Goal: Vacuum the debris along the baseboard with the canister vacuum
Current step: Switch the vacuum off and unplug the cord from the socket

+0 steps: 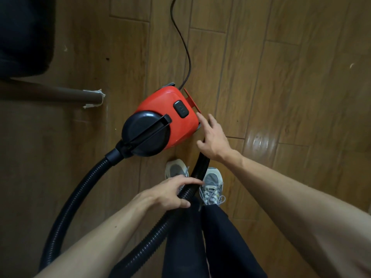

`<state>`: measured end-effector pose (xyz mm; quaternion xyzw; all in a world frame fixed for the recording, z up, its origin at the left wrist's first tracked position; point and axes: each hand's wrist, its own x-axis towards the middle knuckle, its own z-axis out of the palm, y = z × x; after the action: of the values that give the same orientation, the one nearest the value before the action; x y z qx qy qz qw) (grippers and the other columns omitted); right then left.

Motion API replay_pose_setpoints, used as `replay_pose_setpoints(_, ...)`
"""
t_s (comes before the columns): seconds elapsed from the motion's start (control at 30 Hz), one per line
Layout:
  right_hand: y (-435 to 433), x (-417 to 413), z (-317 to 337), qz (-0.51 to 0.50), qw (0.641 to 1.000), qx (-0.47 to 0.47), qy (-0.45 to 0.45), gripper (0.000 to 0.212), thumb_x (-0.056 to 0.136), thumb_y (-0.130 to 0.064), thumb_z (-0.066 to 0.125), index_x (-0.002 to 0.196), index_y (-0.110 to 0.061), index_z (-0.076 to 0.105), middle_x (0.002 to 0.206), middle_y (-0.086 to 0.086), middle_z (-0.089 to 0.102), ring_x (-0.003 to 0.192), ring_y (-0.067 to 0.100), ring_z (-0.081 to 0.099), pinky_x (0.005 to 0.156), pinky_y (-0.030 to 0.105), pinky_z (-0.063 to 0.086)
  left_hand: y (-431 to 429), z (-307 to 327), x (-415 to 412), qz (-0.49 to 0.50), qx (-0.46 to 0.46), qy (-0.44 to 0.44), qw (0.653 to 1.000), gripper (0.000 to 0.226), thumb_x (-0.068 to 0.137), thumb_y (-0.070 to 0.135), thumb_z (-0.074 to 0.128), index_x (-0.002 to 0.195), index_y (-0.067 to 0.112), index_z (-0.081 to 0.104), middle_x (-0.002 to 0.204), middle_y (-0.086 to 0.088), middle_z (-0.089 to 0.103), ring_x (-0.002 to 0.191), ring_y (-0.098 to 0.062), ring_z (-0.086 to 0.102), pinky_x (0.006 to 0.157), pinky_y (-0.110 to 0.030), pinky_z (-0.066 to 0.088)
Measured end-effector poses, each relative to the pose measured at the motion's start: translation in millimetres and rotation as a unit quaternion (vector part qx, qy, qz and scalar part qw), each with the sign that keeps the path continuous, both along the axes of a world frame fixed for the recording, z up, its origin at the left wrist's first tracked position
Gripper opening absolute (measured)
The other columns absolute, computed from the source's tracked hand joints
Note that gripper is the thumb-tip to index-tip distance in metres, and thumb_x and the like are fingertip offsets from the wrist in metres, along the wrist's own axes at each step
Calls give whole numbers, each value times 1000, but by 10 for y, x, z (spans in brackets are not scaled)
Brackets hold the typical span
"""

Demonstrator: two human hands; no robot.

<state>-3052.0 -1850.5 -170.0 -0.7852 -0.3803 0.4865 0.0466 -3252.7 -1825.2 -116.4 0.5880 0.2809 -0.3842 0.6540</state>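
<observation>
A red canister vacuum (pixel 160 115) with a black round lid and a dark switch (pixel 181 108) stands on the wooden floor in front of my feet. Its black ribbed hose (pixel 66 199) loops out from the front, round to the left and back up to my hands. My left hand (pixel 172 192) is shut around the hose where it meets the black nozzle tube (pixel 198 167). My right hand (pixel 213 137) hovers open, fingers spread, just right of the vacuum's rear corner, over the tip of the nozzle tube. Small white bits of debris (pixel 65 48) lie on the floor.
The power cord (pixel 185 43) runs from the vacuum's rear toward the top of the view. A dark piece of furniture (pixel 24 35) fills the upper left, with a brown pipe-like bar (pixel 60 95) ending in torn tape. My grey shoes (pixel 211 185) stand below the vacuum.
</observation>
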Motion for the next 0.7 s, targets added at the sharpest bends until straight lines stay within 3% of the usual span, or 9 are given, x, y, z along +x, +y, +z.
replay_pose_setpoints(0.13,-578,50,51,-91,989,-105,46,77,91,-27,60,154,-40,17,159,27,14,148,40,13,118,51,21,18,40,6,33,-17,-7,999,70,83,19,74,134,57,45,131,12,48,98,-7,54,100,-34,48)
replay_pose_setpoints(0.23,-780,18,181,-181,965,-106,155,69,96,-31,60,153,-38,22,156,15,33,143,31,33,114,45,32,15,72,31,40,-30,-11,999,71,83,17,74,135,56,45,132,10,49,97,-7,57,95,-33,49)
replay_pose_setpoints(0.3,-812,-17,302,-256,930,-104,242,67,97,-30,60,153,-38,24,143,12,50,126,25,53,101,41,45,13,99,50,37,-41,-16,998,71,84,17,74,134,58,45,134,9,50,96,-8,58,92,-32,50)
replay_pose_setpoints(0.37,-820,-48,378,-294,904,-104,291,68,96,-26,63,151,-40,26,127,10,59,112,23,61,91,41,52,6,144,65,27,-48,-22,998,71,84,16,74,133,58,45,136,9,50,93,-9,61,87,-30,52)
replay_pose_setpoints(0.47,-827,-64,412,-315,894,-100,302,72,91,-14,68,148,-37,31,121,11,57,109,27,64,90,48,56,-37,212,78,22,-58,-28,998,70,85,12,73,134,55,47,136,7,50,97,-13,67,84,-34,59)
replay_pose_setpoints(0.6,-903,-3,458,-347,879,-88,316,75,86,-4,73,145,-32,37,122,17,56,106,28,65,82,42,60,-131,310,137,14,-52,-24,998,70,86,16,74,135,56,44,142,6,41,112,-10,60,92,-29,55)
replay_pose_setpoints(0.7,-995,70,519,-359,879,-71,306,75,85,-1,73,144,-31,38,115,13,55,101,24,64,82,44,60,-228,360,210,20,-45,-30,998,75,86,17,74,141,53,38,143,10,40,94,0,60,79,-17,51)
